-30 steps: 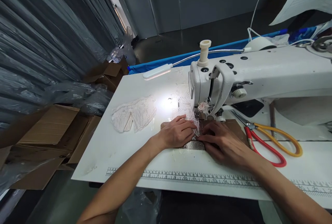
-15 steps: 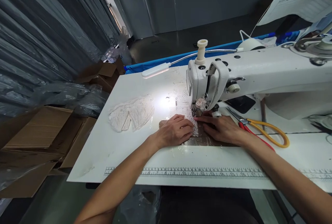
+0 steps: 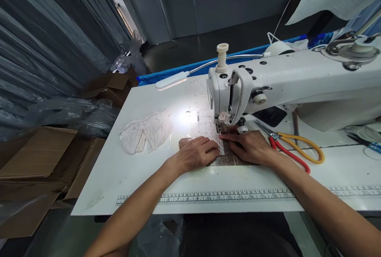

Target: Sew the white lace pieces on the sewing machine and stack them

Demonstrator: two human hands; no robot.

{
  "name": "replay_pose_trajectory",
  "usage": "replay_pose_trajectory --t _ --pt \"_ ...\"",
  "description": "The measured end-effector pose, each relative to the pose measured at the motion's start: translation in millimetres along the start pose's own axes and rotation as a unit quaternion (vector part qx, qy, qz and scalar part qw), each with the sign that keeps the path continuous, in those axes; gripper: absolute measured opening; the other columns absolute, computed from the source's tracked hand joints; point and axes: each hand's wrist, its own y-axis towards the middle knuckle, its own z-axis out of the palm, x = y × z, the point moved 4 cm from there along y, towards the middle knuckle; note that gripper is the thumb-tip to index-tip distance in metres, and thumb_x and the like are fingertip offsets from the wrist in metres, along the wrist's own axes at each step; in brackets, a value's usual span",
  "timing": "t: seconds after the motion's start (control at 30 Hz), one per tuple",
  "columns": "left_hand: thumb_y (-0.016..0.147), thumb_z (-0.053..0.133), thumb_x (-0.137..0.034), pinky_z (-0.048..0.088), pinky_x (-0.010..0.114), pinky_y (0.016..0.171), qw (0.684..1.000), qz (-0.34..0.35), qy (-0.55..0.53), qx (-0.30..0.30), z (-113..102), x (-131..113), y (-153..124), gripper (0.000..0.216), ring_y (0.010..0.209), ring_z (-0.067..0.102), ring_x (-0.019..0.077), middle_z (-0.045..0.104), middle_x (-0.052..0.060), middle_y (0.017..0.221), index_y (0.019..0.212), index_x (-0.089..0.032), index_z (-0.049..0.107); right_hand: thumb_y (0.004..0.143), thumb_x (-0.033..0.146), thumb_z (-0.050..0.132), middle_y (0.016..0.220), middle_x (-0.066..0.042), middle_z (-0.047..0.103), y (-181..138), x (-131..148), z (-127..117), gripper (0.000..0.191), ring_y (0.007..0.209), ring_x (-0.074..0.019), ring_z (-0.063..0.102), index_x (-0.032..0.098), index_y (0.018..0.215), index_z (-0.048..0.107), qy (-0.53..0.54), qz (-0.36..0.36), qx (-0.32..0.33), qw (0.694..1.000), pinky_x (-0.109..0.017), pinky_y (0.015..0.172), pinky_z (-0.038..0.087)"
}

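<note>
A strip of white lace lies on the sewing machine bed, running under the needle area. My left hand lies on the lace, left of the needle, with its fingers bent loosely and pressed down on the fabric. From the other side, my right hand reaches in, index finger stretched toward the presser foot and touching the edge of the lace. Beneath both hands is a brown plate. The white sewing machine stands over the work; its needle tip is too small to make out.
Another white lace piece lies to the left on the white table. Scissors with yellow and red handles rest beside my right wrist. A lamp lights the lace. Cardboard boxes stand left of the table, and a ruler scale runs along its front.
The whole view has shifted slightly, so the machine and table appear a little further left. Both hands keep nearly the same places on the lace.
</note>
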Motion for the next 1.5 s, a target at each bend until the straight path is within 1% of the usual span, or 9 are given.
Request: replay_pose_trajectory --t 0.13,0.23,0.4,0.57,0.67,0.9,1.07,1.2,1.5 --pt "0.091 0.051 -0.017 0.053 0.032 0.078 0.998 -0.012 -0.03 0.049 -2.9 -3.3 1.2 0.015 0.084 0.063 0.016 0.066 0.006 0.097 0.097 -0.015 0.065 0.088 0.029 0.05 0.093 -0.008 0.062 -2.2 -0.7 1.7 0.04 0.065 -0.0161 0.056 0.032 0.127 0.062 0.003 -0.027 0.013 1.0 -0.028 0.06 0.04" --pt "0.089 0.049 -0.02 0.053 0.036 0.083 0.996 -0.011 -0.051 0.068 -4.6 -5.1 2.5 0.02 0.088 0.063 0.0195 0.065 0.01 0.099 0.098 -0.013 0.065 0.088 0.03 0.051 0.103 -0.009 0.061 -3.9 -2.4 3.8 0.039 0.067 -0.0153 0.057 0.033 0.125 0.063 -0.004 -0.05 0.011 0.999 -0.029 0.063 0.041" --pt "0.087 0.046 -0.02 0.053 0.036 0.083 0.996 -0.015 -0.055 0.075 -2.7 -3.6 4.8 0.024 0.086 0.062 0.0204 0.064 0.01 0.094 0.094 -0.011 0.067 0.089 0.032 0.049 0.116 -0.009 0.057 -4.8 -4.4 7.1 0.04 0.066 -0.0138 0.056 0.036 0.127 0.06 -0.043 -0.054 0.005 0.998 -0.027 0.058 0.04" --pt "0.084 0.048 -0.022 0.044 0.042 0.103 0.997 -0.015 -0.046 0.064 -2.0 0.1 4.7 0.023 0.079 0.061 0.0175 0.063 0.007 0.092 0.093 -0.013 0.067 0.09 0.026 0.045 0.113 -0.011 0.061 -4.6 2.5 3.8 0.039 0.069 -0.0158 0.056 0.031 0.123 0.064 -0.07 -0.062 -0.022 0.995 -0.026 0.056 0.039" --pt "0.085 0.048 -0.025 0.039 0.045 0.108 0.997 -0.02 -0.043 0.062 -1.1 3.3 2.9 0.026 0.08 0.062 0.0179 0.063 0.008 0.097 0.099 -0.012 0.066 0.091 0.025 0.04 0.109 -0.012 0.063 -3.6 6.5 3.6 0.041 0.07 -0.0181 0.057 0.029 0.125 0.064 -0.105 -0.052 -0.028 0.993 -0.026 0.052 0.038" --pt "0.086 0.045 -0.027 0.038 0.044 0.109 0.996 -0.032 -0.054 0.064 2.8 10.4 0.6 0.033 0.086 0.063 0.02 0.062 0.011 0.104 0.107 -0.009 0.063 0.092 0.026 0.04 0.102 -0.011 0.066 0.5 11.6 3.3 0.04 0.073 -0.0222 0.061 0.028 0.126 0.062 -0.166 -0.014 -0.017 0.986 -0.026 0.05 0.039" --pt "0.087 0.045 -0.03 0.032 0.05 0.112 0.995 -0.046 -0.055 0.065 4.0 13.0 1.3 0.036 0.093 0.062 0.0221 0.061 0.012 0.108 0.112 -0.008 0.06 0.094 0.027 0.037 0.11 -0.013 0.065 -1.3 14.8 0.8 0.041 0.079 -0.0227 0.062 0.024 0.13 0.058 -0.132 -0.041 -0.02 0.99 -0.025 0.048 0.039" --pt "0.086 0.046 -0.032 0.029 0.053 0.112 0.995 -0.055 -0.048 0.061 2.9 13.6 3.4 0.038 0.097 0.06 0.0245 0.062 0.013 0.106 0.111 -0.007 0.061 0.094 0.029 0.04 0.114 -0.014 0.063 -2.1 14.8 2.5 0.042 0.079 -0.0247 0.062 0.026 0.133 0.056 -0.145 -0.029 -0.017 0.989 -0.027 0.047 0.04" --pt "0.085 0.048 -0.035 0.04 0.047 0.092 0.99 -0.087 -0.058 0.094 2.1 18.8 6.2 0.041 0.095 0.055 0.0263 0.06 0.014 0.115 0.115 -0.009 0.06 0.094 0.025 0.037 0.111 -0.014 0.063 -5.0 17.8 -3.4 0.041 0.088 -0.0258 0.061 0.023 0.127 0.061 -0.046 -0.034 -0.024 0.998 -0.029 0.054 0.048"
